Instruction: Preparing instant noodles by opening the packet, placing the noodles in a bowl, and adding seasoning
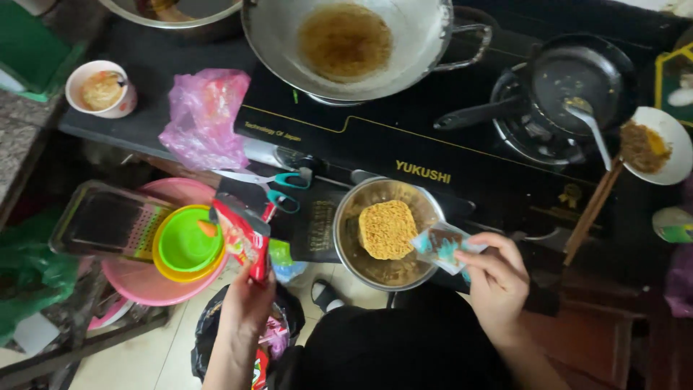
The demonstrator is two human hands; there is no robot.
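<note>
Sachet [438, 245] at bowl [426, 206] rim, right hand [497, 282]; wrapper [244, 238] in left hand [249, 302].

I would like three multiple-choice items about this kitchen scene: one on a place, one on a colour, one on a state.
1. Where does the noodle block lie?
A. in the steel bowl
B. in the wok
C. on the white plate

2. What colour is the bag on the stove?
A. blue
B. pink
C. black

3. What does the right hand do?
A. rests empty
B. grips scissors
C. holds a small sachet

Answers:
1. A, the block sits inside the bowl at the stove's front edge.
2. B, the crumpled plastic is pink.
3. C, the fingers pinch a sachet over the bowl, while the left hand holds a red wrapper.
</note>
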